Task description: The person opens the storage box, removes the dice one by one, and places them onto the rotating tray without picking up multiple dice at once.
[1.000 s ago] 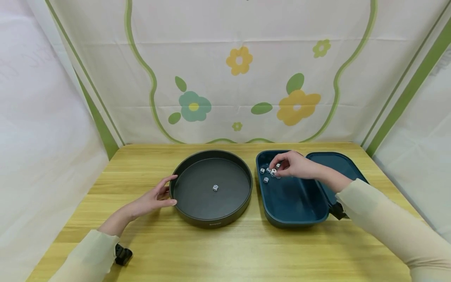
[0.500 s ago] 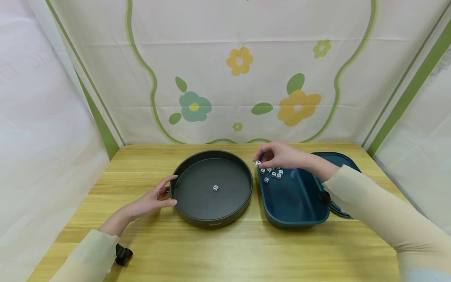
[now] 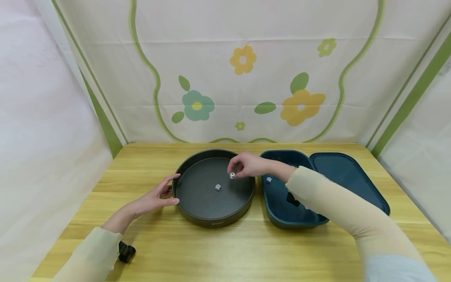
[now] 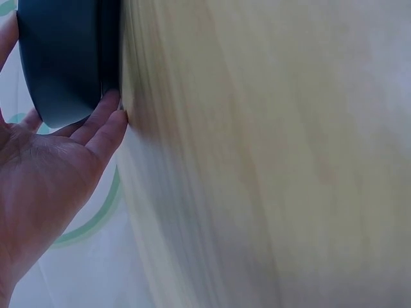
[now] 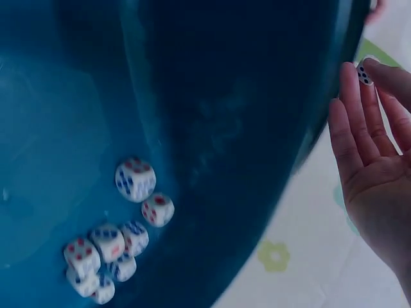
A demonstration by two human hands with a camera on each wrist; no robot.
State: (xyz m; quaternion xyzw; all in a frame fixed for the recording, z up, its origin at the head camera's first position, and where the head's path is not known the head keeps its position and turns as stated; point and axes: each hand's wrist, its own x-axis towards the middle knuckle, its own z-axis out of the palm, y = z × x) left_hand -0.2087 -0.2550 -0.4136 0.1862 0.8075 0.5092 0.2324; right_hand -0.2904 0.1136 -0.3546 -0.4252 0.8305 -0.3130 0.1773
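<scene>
Thumb and fingertips of my right hand [image 3: 251, 164] pinch a small white die [image 3: 231, 175] above the right side of the round dark pan [image 3: 208, 207]. The same die [image 5: 365, 72] shows dark dots in the right wrist view. Another die [image 3: 218, 187] lies on the pan's floor near the middle. At the pan's left side, my left hand [image 3: 151, 201] rests its spread, mostly straight thumb and fingers against the rim and outer wall. Several dice [image 5: 106, 247] with red and blue dots lie in the blue box [image 3: 273, 207]; my right arm hides most of them in the head view.
Behind the right forearm, a flat blue lid [image 3: 352, 180] lies right of the box. The pan and box stand close together on a wooden table [image 3: 218, 254]. A white flowered cloth [image 3: 211, 70] hangs behind the table.
My right hand has lifted a die out of the blue box and carried it left, over the pan. The left hand keeps its place at the pan. The head view has shifted slightly.
</scene>
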